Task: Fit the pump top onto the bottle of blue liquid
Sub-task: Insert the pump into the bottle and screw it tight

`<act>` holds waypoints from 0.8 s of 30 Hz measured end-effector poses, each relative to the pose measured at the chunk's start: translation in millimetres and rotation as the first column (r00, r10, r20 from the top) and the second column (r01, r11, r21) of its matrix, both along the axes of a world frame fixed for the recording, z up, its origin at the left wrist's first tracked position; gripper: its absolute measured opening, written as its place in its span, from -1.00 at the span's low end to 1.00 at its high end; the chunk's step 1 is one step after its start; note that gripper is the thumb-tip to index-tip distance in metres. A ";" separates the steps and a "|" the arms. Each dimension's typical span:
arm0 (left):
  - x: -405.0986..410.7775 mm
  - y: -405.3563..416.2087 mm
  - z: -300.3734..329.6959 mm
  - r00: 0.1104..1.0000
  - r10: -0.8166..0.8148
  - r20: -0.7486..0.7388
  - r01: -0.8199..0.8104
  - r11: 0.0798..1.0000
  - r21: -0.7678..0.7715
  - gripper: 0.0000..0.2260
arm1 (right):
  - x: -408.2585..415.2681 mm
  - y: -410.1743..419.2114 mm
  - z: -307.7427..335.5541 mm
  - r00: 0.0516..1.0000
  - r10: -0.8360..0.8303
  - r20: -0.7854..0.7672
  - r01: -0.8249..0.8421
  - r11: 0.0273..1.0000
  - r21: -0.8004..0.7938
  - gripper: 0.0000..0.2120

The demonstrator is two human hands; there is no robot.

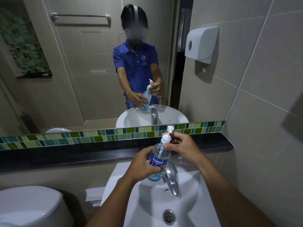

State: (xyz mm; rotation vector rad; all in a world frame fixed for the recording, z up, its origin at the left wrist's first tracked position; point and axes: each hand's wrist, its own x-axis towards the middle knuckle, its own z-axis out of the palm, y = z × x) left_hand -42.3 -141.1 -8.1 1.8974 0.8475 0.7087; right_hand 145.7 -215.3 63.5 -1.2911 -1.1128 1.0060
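The left hand (144, 164) is wrapped round the lower body of the bottle (158, 159), fingers curled across the label and thumb on the near side, forearm reaching in from the lower left. The right hand (182, 148) comes in from the lower right with the wrist bent, its fingertips pinched on the collar of the pump top (167, 136); thumb and forefinger close on the white plastic just below the nozzle.

The bottle is clear, smooth plastic, rounded at the shoulder and base, tilted so its neck leans up and to the right. Blue liquid fills it, and a dip tube shows through the wall. Its blue label reads "ALSOFF" in white capitals with "GEL" beneath; smaller print there is too fine to read. The pump top sits at the bottle's neck; whether it is fully seated cannot be told.

The bottle is held in the air above the back edge of the white ceramic sink (147, 203), just left of the polished metal tap (171, 179). Behind runs a dark stone ledge (82, 154), then a band of green glass mosaic tiles (65, 138) under the mirror (73, 63). A white paper dispenser (202, 43) hangs on the right wall.
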 end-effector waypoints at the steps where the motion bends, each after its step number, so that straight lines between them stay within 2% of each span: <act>1: 1.7 0.8 0.2 1.000 -0.007 0.013 0.007 1.000 0.008 -0.36 | -0.2 -0.4 -0.1 0.999 0.034 -0.023 -0.034 0.999 0.000 -0.66; 4: 4.2 3.2 1.5 0.999 -0.027 0.029 0.026 0.999 0.022 -0.34 | -1.2 -0.4 0.4 0.994 0.074 -0.086 -0.070 0.996 0.053 -0.67; 7: 4.3 2.5 5.0 0.999 -0.047 0.020 0.046 0.998 0.031 -0.32 | -2.5 0.3 4.7 0.998 -0.053 -0.040 0.056 0.995 0.088 -0.66; 10: 5.4 1.2 9.7 0.999 -0.049 0.024 0.048 0.998 0.041 -0.35 | -2.4 0.8 5.3 0.977 0.062 -0.204 -0.030 0.987 0.155 -0.64; 11: 5.6 1.2 11.0 0.998 -0.047 0.032 0.045 0.998 0.041 -0.35 | -3.2 1.0 7.3 0.980 0.066 -0.186 -0.036 0.986 0.165 -0.67; 14: 5.5 1.3 14.1 0.998 -0.046 0.049 0.044 0.998 0.043 -0.36 | -2.3 2.4 15.2 0.994 -0.105 0.004 0.103 0.981 0.163 -0.75; 15: 5.9 1.1 14.8 0.997 -0.049 0.053 0.046 0.998 0.046 -0.36 | -1.4 2.8 15.5 0.996 -0.087 -0.012 0.088 0.980 0.177 -0.76; 17: 6.9 0.9 16.8 0.996 -0.048 0.071 0.045 0.998 0.042 -0.36 | -1.3 1.7 16.4 0.989 0.050 -0.140 -0.023 0.982 0.189 -0.72; 18: 7.5 0.9 17.8 0.996 -0.046 0.078 0.043 0.998 0.037 -0.36 | -1.3 1.7 16.9 0.987 0.071 -0.143 -0.043 0.981 0.189 -0.70; 21: 7.9 -0.6 19.0 0.996 -0.047 0.071 0.045 0.998 0.033 -0.37 | -2.8 2.2 24.8 0.994 -0.098 0.047 0.087 0.978 0.191 -0.70; 22: 8.1 -1.6 19.0 0.996 -0.050 0.067 0.048 0.998 0.031 -0.37 | -1.9 2.7 24.5 0.995 -0.094 0.042 0.085 0.978 0.191 -0.67; 24: 8.9 -3.6 21.0 0.996 -0.051 0.076 0.049 0.998 0.025 -0.37 | -2.6 3.0 23.8 0.996 0.041 -0.081 -0.026 0.984 0.175 -0.68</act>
